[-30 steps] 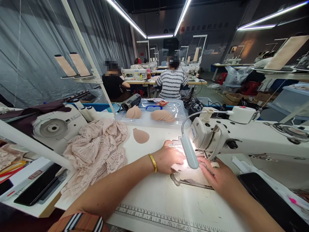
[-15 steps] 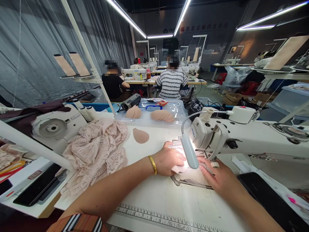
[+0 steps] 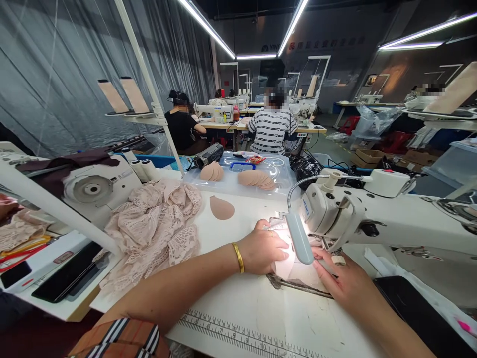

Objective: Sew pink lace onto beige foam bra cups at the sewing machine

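Under the sewing machine head (image 3: 324, 206), pale pink fabric (image 3: 285, 261) lies on the machine bed, brightly lit by a grey gooseneck lamp (image 3: 299, 238). My left hand (image 3: 263, 251), with a gold bangle at the wrist, has its fingers bent over this fabric and grips it left of the needle area. On the right of the presser foot, my right hand (image 3: 341, 276) lies low with its fingers stretched toward the fabric's edge. The lamp covers part of the fabric, and the needle is hard to make out. A beige teardrop-shaped piece (image 3: 222, 208) lies apart on the table.
Crumpled pink lace (image 3: 156, 228) is heaped at left. Behind, a clear plastic box (image 3: 238, 191) bears two fanned stacks of beige pads (image 3: 257, 179). A black phone (image 3: 413, 311) lies at right. A ruler strip (image 3: 238, 338) runs along the front edge. Two co-workers sit further back.
The view has swung a little to the left, so everything sits further right. Both hands remain beside the presser foot, and less lace shows above my left hand.
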Demonstrator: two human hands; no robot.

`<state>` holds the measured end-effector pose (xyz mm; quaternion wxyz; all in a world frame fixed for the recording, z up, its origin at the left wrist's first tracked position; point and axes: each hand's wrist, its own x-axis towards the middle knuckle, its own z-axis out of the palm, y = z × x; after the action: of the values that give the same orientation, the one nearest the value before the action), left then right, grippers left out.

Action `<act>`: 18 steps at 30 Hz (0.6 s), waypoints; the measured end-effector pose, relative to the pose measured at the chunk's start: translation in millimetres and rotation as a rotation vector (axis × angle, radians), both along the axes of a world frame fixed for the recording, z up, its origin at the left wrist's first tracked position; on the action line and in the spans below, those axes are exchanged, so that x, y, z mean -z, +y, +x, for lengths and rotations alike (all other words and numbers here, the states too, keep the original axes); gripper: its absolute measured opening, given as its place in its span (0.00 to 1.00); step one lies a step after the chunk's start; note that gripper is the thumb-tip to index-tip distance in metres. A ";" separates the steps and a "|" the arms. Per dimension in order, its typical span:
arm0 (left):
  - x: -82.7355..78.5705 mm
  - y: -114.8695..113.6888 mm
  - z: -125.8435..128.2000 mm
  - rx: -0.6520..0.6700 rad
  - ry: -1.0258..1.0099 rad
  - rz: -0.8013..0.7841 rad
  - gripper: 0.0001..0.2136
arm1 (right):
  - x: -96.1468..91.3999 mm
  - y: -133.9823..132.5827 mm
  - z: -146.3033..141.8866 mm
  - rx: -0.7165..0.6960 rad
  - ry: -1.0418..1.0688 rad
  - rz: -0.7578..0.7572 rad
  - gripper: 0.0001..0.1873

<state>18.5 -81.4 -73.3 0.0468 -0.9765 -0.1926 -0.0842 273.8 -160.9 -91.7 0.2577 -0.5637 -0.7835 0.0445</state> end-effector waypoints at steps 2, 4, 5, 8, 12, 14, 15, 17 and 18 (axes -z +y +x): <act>1.4 -2.5 -0.3 0.030 -0.013 -0.026 0.04 | 2.2 -0.8 0.6 0.005 0.002 -0.004 0.21; 1.4 -5.9 -0.4 0.042 -0.007 -0.035 0.04 | 5.0 -1.4 2.3 0.014 -0.008 -0.013 0.21; 1.1 -7.7 -0.4 0.044 -0.002 -0.033 0.04 | 6.0 -1.5 3.3 0.008 -0.014 -0.019 0.20; -0.7 -13.5 -0.2 0.057 0.006 -0.018 0.05 | 4.9 -1.9 5.4 -0.133 -0.030 -0.076 0.17; -2.2 -20.5 0.4 0.089 -0.019 -0.013 0.10 | -4.8 -4.7 2.7 -0.408 -0.045 -0.153 0.15; -1.8 -23.9 0.8 0.107 -0.035 -0.019 0.11 | -9.3 -7.0 0.3 -0.446 -0.074 -0.171 0.16; -1.2 -25.7 1.1 0.116 -0.042 -0.022 0.11 | -10.8 -8.0 -0.6 -0.451 -0.088 -0.182 0.16; 0.2 -29.3 1.8 0.134 -0.048 -0.024 0.10 | -11.9 -9.2 -1.8 -0.452 -0.102 -0.191 0.15; 1.0 -30.9 2.1 0.141 -0.047 -0.023 0.10 | -11.6 -9.4 -2.0 -0.448 -0.103 -0.189 0.15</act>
<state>20.6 -112.4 -74.2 0.0250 -0.9859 -0.1253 -0.1080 271.8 -170.2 -80.1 0.1472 -0.3993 -0.8933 0.1449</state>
